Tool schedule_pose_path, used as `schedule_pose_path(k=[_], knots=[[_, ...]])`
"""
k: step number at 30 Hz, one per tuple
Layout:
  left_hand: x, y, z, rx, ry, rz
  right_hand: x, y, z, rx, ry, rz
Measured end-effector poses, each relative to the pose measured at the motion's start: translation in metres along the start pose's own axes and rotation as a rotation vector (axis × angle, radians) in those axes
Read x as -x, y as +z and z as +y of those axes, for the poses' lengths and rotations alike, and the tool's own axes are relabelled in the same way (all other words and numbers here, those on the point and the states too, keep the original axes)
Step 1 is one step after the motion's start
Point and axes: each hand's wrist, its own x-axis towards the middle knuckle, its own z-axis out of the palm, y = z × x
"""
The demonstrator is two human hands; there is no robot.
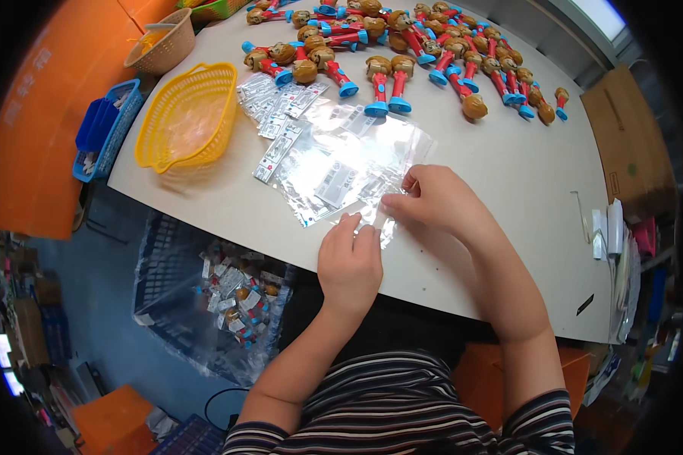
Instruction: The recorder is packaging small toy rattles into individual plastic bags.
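Note:
A clear plastic bag (387, 220) lies at the near side of a loose pile of shiny clear bags (311, 171) on the table. My right hand (444, 201) has its thumb and curled fingers closed at the bag's right edge. Beside it, my left hand (349, 262) rests at the bag's near corner, fingers apart and fingertips touching the plastic; its thumb is hard to make out. Printed silver-white packets (281, 148) lie along the left of the pile. Beyond, several toy figures (387, 83) with brown heads, red stems and blue bases lie on the table.
A yellow plastic basket (224, 129) stands left of the bags, near a blue tray (133, 106) and a beige basket (182, 45). Below the table's left edge, a lined blue crate (152, 265) holds bagged figures. A cardboard box (634, 144) stands at the right.

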Motion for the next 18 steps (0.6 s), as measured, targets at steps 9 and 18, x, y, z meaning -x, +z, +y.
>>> schedule_pose_path(k=[9, 18], knots=[[0.0, -0.013, 0.0, 0.309, -0.09, 0.039, 0.022, 0.013, 0.008, -1.04, 0.187, -0.213], [0.004, -0.016, -0.002, 0.219, -0.04, -0.036, 0.036, 0.032, 0.0, -0.368, 0.056, -0.041]])
